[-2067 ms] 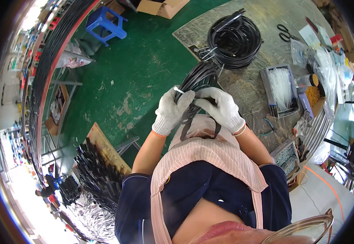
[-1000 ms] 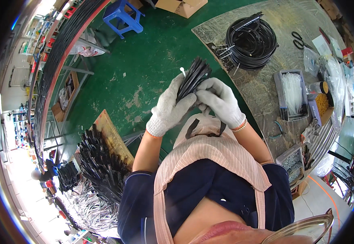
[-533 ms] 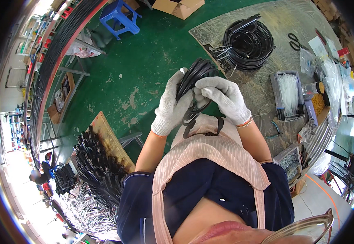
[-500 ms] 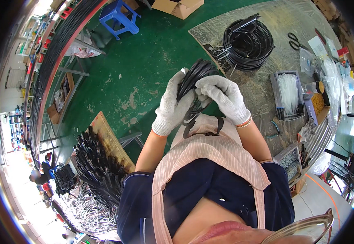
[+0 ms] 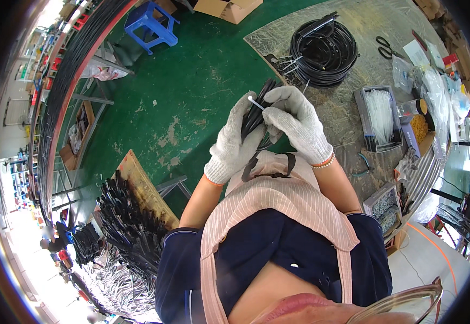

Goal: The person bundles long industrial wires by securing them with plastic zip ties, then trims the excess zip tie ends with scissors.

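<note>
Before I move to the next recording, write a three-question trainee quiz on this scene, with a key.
1. What does the white-gloved left hand grip?
a) a blue plastic stool
b) a bundle of black cables
c) an open cardboard box

2. True or false: the black-handled scissors lie on the grey-topped workbench.

3. Fill in the colour: the grey rectangular tray holds a heap of thin, ____ strips.

Key: 1. b; 2. true; 3. white
</note>
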The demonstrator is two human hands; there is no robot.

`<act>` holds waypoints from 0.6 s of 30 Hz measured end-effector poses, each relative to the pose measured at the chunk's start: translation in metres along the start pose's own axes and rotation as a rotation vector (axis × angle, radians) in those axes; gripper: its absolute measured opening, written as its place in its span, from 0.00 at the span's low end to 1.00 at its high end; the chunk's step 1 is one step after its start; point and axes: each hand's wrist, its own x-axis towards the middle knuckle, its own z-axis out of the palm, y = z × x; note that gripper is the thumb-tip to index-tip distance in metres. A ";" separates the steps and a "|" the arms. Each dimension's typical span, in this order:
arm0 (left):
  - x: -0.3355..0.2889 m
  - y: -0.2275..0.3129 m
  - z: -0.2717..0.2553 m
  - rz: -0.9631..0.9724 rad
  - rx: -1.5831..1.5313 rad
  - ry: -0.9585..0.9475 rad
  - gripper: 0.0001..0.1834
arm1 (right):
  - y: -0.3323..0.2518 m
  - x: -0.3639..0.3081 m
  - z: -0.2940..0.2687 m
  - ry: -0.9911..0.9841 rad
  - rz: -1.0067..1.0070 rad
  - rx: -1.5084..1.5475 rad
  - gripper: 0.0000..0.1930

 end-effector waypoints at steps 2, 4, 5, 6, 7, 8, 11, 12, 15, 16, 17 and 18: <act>0.001 0.000 0.000 -0.002 0.005 -0.001 0.34 | 0.001 0.000 0.000 0.011 -0.006 -0.010 0.14; 0.001 0.000 -0.001 -0.002 0.010 0.000 0.35 | 0.004 0.000 0.001 0.019 -0.013 -0.020 0.15; 0.001 0.000 -0.002 0.015 0.029 0.002 0.35 | 0.006 -0.001 0.002 0.039 -0.026 0.006 0.16; 0.001 0.000 -0.002 0.033 0.048 0.005 0.35 | 0.007 -0.002 0.002 0.059 -0.040 0.032 0.17; 0.002 0.001 -0.002 0.038 0.048 0.004 0.35 | 0.005 -0.003 0.002 0.061 -0.044 0.031 0.17; 0.001 0.000 -0.002 0.028 0.038 0.003 0.35 | 0.005 -0.004 0.002 0.051 -0.034 0.043 0.17; 0.000 0.000 -0.002 0.014 0.046 0.001 0.35 | 0.005 -0.004 0.001 0.043 -0.024 0.049 0.17; 0.000 0.001 -0.001 0.006 0.064 -0.001 0.35 | 0.006 -0.005 0.001 0.045 -0.023 0.044 0.17; -0.001 0.001 -0.002 0.014 0.085 -0.027 0.35 | 0.007 -0.007 0.002 0.063 -0.051 0.032 0.17; -0.003 0.001 -0.001 0.085 0.101 -0.005 0.35 | 0.009 -0.010 0.004 0.077 -0.081 0.021 0.17; -0.005 0.001 0.001 0.099 0.101 -0.009 0.35 | 0.010 -0.013 0.004 0.070 -0.056 0.035 0.17; -0.006 0.001 0.002 0.059 0.052 0.004 0.35 | 0.009 -0.013 0.005 0.076 -0.060 0.035 0.17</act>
